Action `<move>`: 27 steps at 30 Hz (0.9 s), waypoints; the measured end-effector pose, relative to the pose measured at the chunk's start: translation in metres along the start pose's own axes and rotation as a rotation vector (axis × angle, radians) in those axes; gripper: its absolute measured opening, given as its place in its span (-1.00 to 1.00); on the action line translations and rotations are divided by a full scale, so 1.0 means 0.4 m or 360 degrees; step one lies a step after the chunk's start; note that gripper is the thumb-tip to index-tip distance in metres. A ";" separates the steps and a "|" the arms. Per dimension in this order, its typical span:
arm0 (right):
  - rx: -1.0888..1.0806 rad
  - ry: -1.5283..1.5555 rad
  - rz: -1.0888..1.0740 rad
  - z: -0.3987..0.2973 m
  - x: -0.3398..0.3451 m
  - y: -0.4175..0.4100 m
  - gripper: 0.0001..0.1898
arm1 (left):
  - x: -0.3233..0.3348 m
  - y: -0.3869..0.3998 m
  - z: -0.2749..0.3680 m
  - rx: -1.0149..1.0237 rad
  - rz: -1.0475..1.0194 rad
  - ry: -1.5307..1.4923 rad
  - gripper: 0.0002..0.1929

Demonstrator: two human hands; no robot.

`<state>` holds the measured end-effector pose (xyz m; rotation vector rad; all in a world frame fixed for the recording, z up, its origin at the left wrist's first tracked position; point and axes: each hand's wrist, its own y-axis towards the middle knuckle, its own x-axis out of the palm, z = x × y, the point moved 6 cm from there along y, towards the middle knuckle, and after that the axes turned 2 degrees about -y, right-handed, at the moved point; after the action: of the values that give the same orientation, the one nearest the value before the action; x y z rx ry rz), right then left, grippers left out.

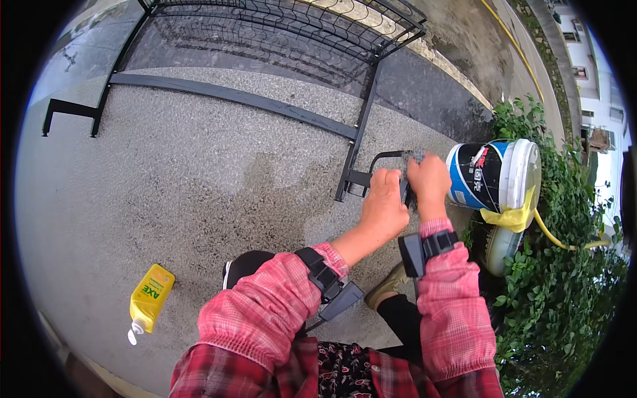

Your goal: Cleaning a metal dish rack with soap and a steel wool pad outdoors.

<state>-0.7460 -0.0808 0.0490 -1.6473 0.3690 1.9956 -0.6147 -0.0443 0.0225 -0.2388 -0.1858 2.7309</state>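
Note:
A black metal rack (234,104) with a wire-mesh top section lies on the wet concrete ground before me. My left hand (385,206) is closed around the dark frame at its near right end, next to a bent leg (385,155). Just right of it, my right hand (430,179) holds a grey scouring pad (415,155) pressed against that leg's end. Fingers hide much of the pad and of the gripped bar.
A lidded plastic bucket (490,174) with printed writing stands at the right, a yellow cloth (512,215) draped on it. Behind run a yellow hose (552,236) and leafy plants (542,288). A yellow AXE detergent bottle (153,293), cap flipped up, lies at the left.

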 end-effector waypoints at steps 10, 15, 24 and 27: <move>0.0136 0.0376 -0.0032 0.031 0.045 -0.219 -0.72 | -0.018 -0.012 -0.025 -0.0055 0.0042 0.0011 -0.45; 0.0066 -0.0048 -0.0063 0.009 0.006 0.016 -0.67 | -0.001 -0.002 0.007 0.0043 0.0039 0.0075 -0.45; 0.0076 0.0314 -0.0040 0.032 0.045 -0.202 -0.70 | -0.024 -0.012 -0.019 -0.0066 0.0066 0.0071 -0.45; 0.0024 0.0129 0.0006 0.000 0.021 -0.104 -0.68 | -0.018 -0.007 -0.015 0.0032 0.0073 0.0076 -0.46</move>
<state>-0.7243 -0.0444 0.0458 -1.7230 0.4156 1.9283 -0.6058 -0.0439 0.0180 -0.3063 -0.1412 2.7678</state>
